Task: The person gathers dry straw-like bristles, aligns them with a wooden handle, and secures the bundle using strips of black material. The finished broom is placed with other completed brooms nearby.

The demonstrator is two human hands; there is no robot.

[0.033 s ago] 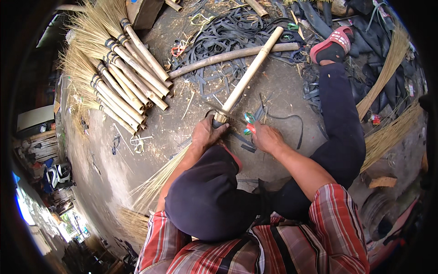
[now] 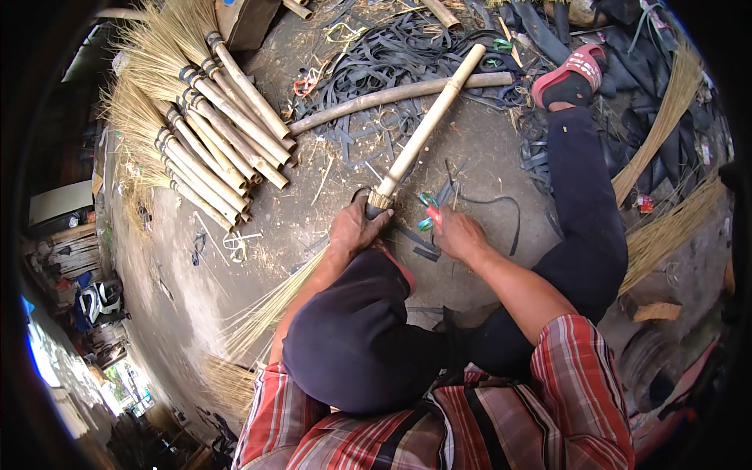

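My left hand (image 2: 356, 227) is closed around the bound neck of a broom, where its pale bamboo handle (image 2: 427, 125) meets the straw bristles (image 2: 266, 313). The handle points up and to the right across the ground, and the bristles fan out to the lower left past my dark-clothed knee (image 2: 352, 337). Just right of the broom neck, my right hand (image 2: 458, 233) grips small scissors with green and red handles (image 2: 427, 210). Black rubber strips (image 2: 427, 243) lie on the ground between my hands.
A stack of finished brooms (image 2: 211, 133) lies at the upper left. A tangle of black rubber strips (image 2: 407, 55) and a long bamboo pole (image 2: 392, 94) lie beyond the handle. My outstretched leg ends in a red sandal (image 2: 572, 70). Loose straw bundles (image 2: 666, 110) lie on the right.
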